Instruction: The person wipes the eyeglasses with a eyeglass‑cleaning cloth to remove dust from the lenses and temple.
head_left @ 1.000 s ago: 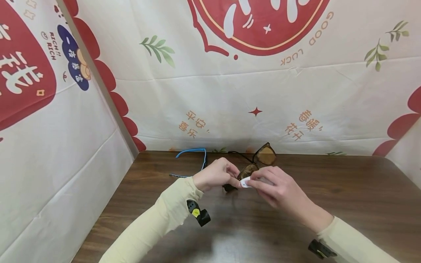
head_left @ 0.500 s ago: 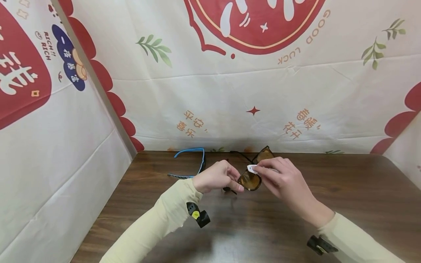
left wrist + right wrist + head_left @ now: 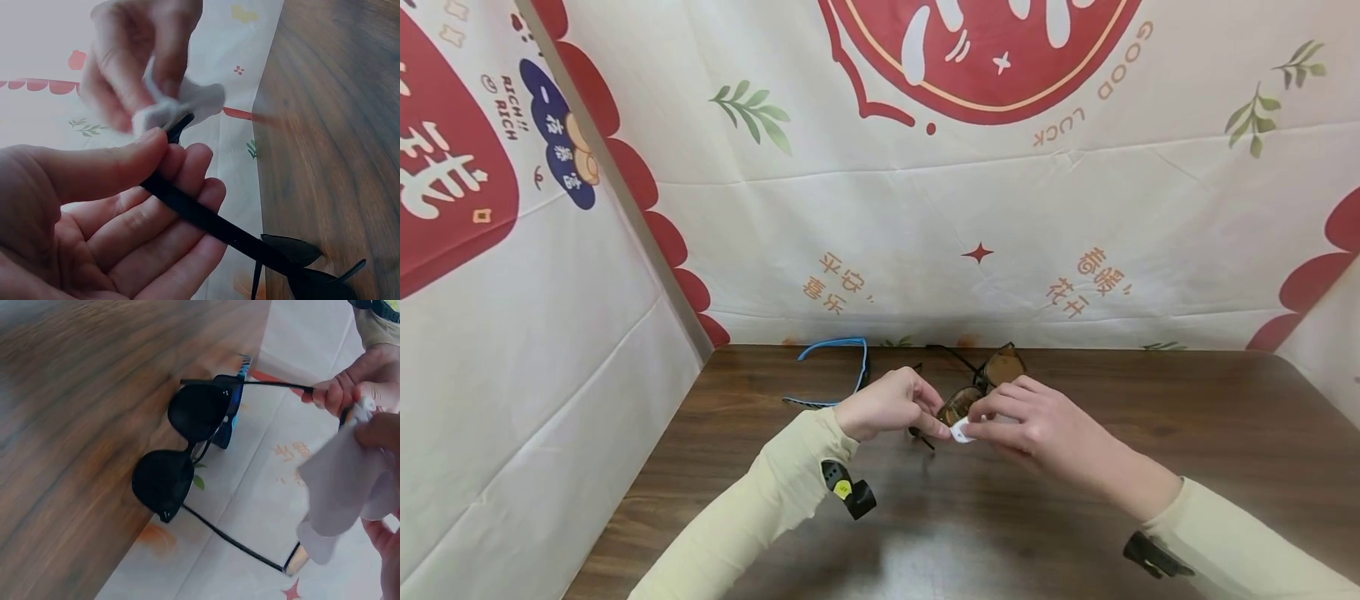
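Observation:
My left hand [image 3: 891, 404] pinches brown-lensed sunglasses [image 3: 1006, 365] near one frame corner, holding them up above the table. In the left wrist view, their dark temple [image 3: 212, 222] runs under the thumb and across the fingers. My right hand [image 3: 1037, 425] pinches a white cloth [image 3: 961, 430] against the nearer lens. Seen from the right wrist, the cloth [image 3: 340, 487] hangs in loose folds and hides most of the held frame. Beyond it, black sunglasses [image 3: 200, 412] lie on the table, largely hidden by my left hand in the head view.
Blue-framed glasses [image 3: 861, 367] lie on the wooden table [image 3: 1037, 517] left of my left hand, near the back edge. A white printed cloth backdrop [image 3: 910, 217] hangs right behind the table, and another covers the left side.
My right hand moved the cloth up to the near lens's top edge, then back down to its lower corner. The sunglasses tilted slightly; my left hand kept its hold.

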A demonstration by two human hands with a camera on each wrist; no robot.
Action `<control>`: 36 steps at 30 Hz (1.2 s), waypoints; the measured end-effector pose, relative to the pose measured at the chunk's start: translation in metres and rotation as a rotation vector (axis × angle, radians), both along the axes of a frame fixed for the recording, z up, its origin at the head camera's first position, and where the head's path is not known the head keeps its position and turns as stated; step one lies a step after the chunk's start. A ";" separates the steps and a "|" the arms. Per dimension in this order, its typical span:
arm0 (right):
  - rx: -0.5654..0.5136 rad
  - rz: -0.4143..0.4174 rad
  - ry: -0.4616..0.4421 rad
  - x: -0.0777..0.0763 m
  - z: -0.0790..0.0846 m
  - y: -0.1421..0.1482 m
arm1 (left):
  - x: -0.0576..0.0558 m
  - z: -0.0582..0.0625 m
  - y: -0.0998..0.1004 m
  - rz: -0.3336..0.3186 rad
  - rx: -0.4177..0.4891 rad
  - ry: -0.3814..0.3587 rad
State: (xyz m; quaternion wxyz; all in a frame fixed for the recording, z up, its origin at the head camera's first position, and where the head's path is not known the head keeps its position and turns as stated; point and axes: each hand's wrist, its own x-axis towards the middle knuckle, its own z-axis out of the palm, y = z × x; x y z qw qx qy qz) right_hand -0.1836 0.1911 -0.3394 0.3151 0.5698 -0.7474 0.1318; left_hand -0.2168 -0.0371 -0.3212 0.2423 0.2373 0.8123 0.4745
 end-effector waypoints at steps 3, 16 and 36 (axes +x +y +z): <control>0.027 -0.031 -0.011 0.003 0.001 0.007 | 0.000 0.000 -0.001 -0.004 -0.015 0.007; -0.141 -0.209 0.029 0.001 -0.001 -0.002 | 0.005 0.001 0.004 -0.077 0.012 -0.019; -0.188 -0.124 0.092 0.015 -0.014 0.016 | 0.000 -0.003 -0.012 -0.097 -0.011 0.007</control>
